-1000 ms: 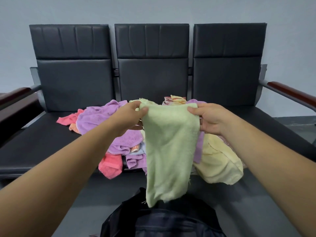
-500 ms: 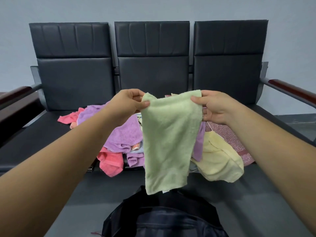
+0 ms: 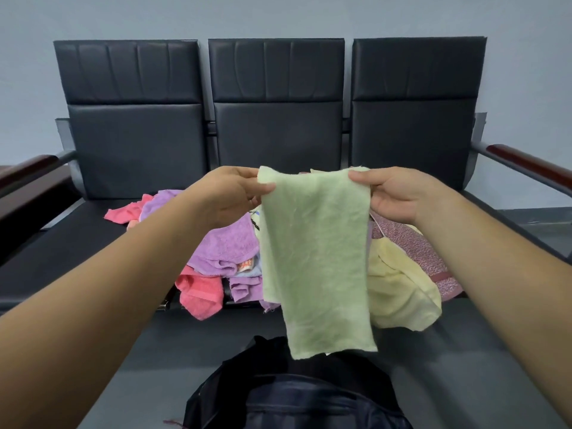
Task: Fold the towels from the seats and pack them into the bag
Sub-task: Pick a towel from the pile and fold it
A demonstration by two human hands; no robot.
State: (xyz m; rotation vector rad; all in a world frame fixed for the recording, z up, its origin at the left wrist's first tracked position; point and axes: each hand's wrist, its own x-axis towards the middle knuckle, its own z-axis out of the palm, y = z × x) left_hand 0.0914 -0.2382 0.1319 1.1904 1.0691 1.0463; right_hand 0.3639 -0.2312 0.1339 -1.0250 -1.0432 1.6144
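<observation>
Pale-green, one towel point(image 3: 315, 258) hangs before three black seats point(image 3: 275, 134) and above one dark bag point(image 3: 294, 397) on the floor, its two top corners pinched by the fingers point(image 3: 244, 172) of the outstretched left hand point(image 3: 229, 196) and right hand point(image 3: 393, 193), with one heap of loose towels point(image 3: 223, 246) on the seats behind it.

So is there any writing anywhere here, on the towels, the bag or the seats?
No text here can be read.
orange-red print on a small cloth in the towel pile: too blurred to read, perhaps not letters at all.
green towel, bag, seats: no writing shows.
</observation>
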